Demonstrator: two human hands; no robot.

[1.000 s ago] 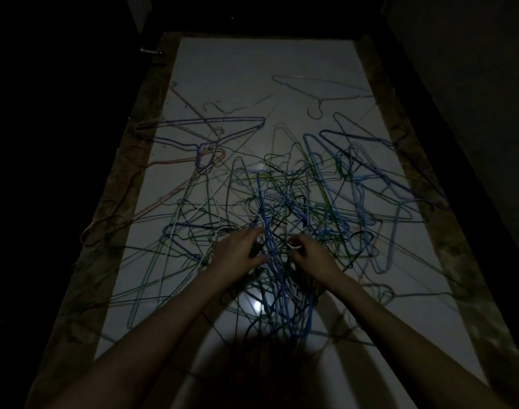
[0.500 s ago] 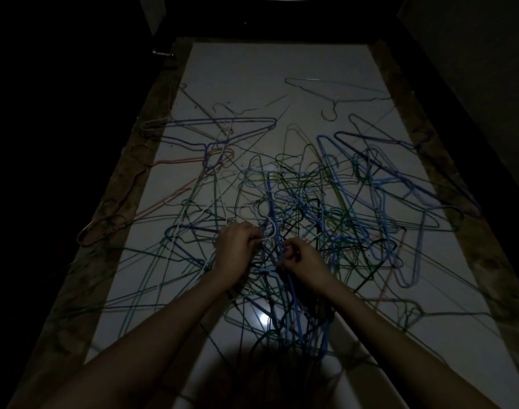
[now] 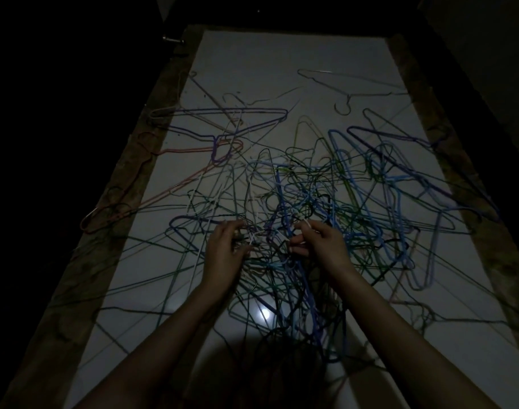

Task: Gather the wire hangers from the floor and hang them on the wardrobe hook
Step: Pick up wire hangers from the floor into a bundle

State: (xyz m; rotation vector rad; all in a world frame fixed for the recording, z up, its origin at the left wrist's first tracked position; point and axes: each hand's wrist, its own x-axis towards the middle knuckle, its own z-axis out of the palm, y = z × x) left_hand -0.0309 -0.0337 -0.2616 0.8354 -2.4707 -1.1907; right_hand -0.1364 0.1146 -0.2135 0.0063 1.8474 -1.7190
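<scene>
Both arms reach forward over tangled hangers (image 3: 311, 208) strewn across the dim floor (image 3: 282, 69); left hand (image 3: 223, 249) and right hand (image 3: 320, 243), fingers curled, pinch wires mid-pile.

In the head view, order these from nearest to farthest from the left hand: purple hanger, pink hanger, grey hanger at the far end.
From the left hand:
1. Pink hanger, ahead on the left.
2. Purple hanger, farther ahead, left.
3. Grey hanger, far end, right.
</scene>
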